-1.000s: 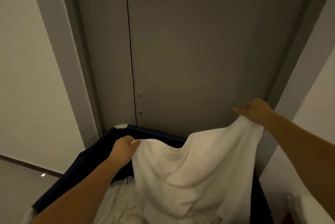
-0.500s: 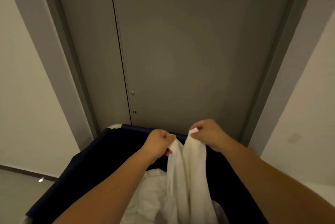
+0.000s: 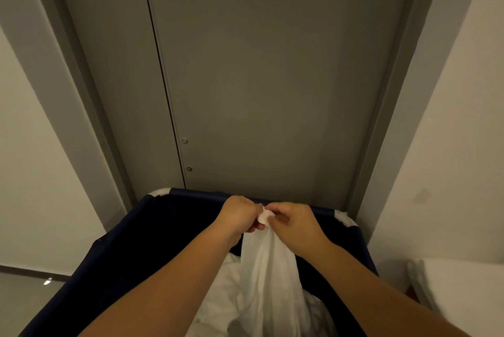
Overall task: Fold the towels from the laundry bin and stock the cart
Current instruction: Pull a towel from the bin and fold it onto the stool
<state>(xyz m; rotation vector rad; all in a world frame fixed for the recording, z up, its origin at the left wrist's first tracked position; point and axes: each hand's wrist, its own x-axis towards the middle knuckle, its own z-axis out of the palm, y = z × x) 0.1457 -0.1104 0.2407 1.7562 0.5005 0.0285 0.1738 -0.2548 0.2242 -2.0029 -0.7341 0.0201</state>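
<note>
Fingers pinching limp white towel

Hotel-like corridor: grey service door, laundry bin.

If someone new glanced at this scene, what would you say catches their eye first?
The two hands, left hand and right hand, meet at centre, pinching together the top corners of a white towel that hangs down. It dangles into a dark navy laundry bin holding more white linen, in front of a grey door.
</note>
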